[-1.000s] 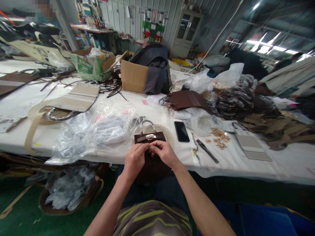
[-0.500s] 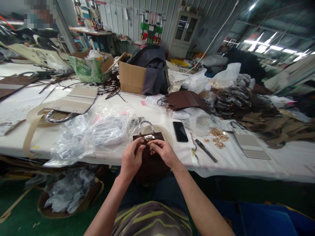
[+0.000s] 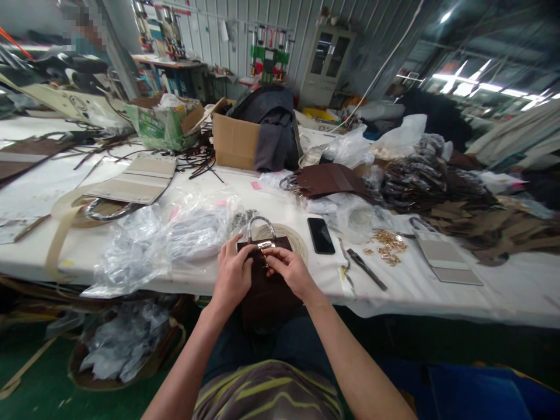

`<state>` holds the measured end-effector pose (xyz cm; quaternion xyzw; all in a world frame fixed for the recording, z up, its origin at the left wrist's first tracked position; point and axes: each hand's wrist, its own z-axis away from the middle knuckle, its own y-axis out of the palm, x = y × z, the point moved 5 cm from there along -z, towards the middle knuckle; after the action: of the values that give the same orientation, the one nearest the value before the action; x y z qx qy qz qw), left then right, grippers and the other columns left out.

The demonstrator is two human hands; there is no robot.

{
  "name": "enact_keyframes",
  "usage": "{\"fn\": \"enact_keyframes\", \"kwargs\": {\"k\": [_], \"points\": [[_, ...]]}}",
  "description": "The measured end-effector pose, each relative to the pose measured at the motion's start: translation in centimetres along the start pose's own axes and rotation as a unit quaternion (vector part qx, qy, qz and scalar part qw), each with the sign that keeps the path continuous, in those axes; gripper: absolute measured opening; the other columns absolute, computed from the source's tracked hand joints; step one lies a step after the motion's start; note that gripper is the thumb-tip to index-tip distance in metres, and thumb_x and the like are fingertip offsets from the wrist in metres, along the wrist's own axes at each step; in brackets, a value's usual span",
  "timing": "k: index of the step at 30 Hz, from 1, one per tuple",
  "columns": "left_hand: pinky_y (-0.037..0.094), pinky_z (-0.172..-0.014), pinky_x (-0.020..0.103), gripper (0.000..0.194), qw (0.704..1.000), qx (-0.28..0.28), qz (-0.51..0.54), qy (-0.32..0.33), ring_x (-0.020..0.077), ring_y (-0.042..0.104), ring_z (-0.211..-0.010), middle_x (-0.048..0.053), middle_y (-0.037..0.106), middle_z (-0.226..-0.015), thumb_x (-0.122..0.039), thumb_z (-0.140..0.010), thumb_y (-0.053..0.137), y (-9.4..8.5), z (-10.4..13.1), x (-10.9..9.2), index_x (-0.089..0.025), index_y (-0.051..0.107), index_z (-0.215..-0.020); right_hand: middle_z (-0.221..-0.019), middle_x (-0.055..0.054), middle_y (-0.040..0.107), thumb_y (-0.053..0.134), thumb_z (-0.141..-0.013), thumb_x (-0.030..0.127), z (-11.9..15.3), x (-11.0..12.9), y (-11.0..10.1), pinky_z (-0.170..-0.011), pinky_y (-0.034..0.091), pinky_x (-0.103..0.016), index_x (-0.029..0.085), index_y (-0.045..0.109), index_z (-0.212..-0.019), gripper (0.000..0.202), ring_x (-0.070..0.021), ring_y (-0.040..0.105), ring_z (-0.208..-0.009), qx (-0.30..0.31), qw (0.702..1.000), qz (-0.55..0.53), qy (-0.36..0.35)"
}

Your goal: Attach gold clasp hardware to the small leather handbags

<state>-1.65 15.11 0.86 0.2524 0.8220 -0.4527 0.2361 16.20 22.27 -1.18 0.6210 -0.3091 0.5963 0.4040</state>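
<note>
A dark brown handbag panel (image 3: 273,300) hangs over the table's front edge in front of me, with a plastic-wrapped handle (image 3: 261,219) standing up at its top. A shiny gold clasp (image 3: 265,245) sits near the panel's upper edge. My left hand (image 3: 234,273) grips the panel at the left of the clasp, thumb and fingers closed on a dark strap end there. Just below the clasp, my right hand (image 3: 289,269) pinches a small gold fitting (image 3: 265,262); its exact shape is partly hidden by the fingers.
Right of the panel lie a black phone (image 3: 321,235), dark tweezers (image 3: 367,269) and a heap of gold fittings (image 3: 388,246). Clear plastic bags (image 3: 192,230) lie left. A cord coil (image 3: 297,240) is behind the panel. A cardboard box (image 3: 236,140) stands farther back.
My left hand has turned a little, its fingers rising and spreading over the panel's upper left edge. My right hand stays nearly in place with the gold fitting.
</note>
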Motion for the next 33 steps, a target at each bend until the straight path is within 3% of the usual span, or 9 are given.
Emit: {"fn": "enact_keyframes", "kwargs": {"k": [6,13,23,33], "points": [[0.048,-0.121,0.057,0.050,0.996,0.068,0.021,0.057,0.0345,0.057,-0.149,0.014,0.064,-0.159,-0.014,-0.099,0.068,0.7,0.4,-2.7,-0.027,0.064,-0.148,-0.078,-0.001,0.075,0.091,-0.090,0.055,0.0,0.1,0.0,-0.069,0.057,-0.032,0.021,0.086,-0.105,0.038,-0.0175,0.066,-0.069,-0.037,0.999,0.010,-0.008],[0.046,-0.115,0.056,0.020,0.995,0.052,-0.030,0.082,0.0346,0.065,-0.137,0.013,0.071,-0.147,-0.024,-0.110,0.064,0.3,0.5,-1.8,-0.025,0.072,-0.129,-0.068,0.000,0.071,0.091,-0.090,0.056,0.0,0.2,0.5,-0.064,0.055,-0.033,0.020,0.083,-0.100,0.038,-0.0182,0.065,-0.063,-0.033,0.999,0.031,-0.017],[0.039,-0.121,0.056,0.028,0.986,0.051,-0.090,0.130,0.0340,0.068,-0.134,0.013,0.076,-0.144,-0.019,-0.112,0.060,1.3,0.6,-2.4,-0.024,0.069,-0.137,-0.067,0.001,0.071,0.092,-0.090,0.055,-0.1,0.1,0.4,-0.064,0.055,-0.032,0.019,0.082,-0.098,0.038,-0.0168,0.065,-0.061,-0.027,0.999,0.013,-0.014],[0.033,-0.128,0.056,0.035,0.988,0.036,-0.109,0.106,0.0324,0.071,-0.131,0.016,0.078,-0.142,-0.014,-0.114,0.050,1.6,1.0,-3.3,-0.017,0.068,-0.143,-0.066,0.001,0.071,0.092,-0.088,0.055,-0.3,0.0,0.3,-0.064,0.056,-0.030,0.018,0.082,-0.097,0.039,-0.0165,0.066,-0.060,-0.037,0.999,0.013,-0.013]]}}
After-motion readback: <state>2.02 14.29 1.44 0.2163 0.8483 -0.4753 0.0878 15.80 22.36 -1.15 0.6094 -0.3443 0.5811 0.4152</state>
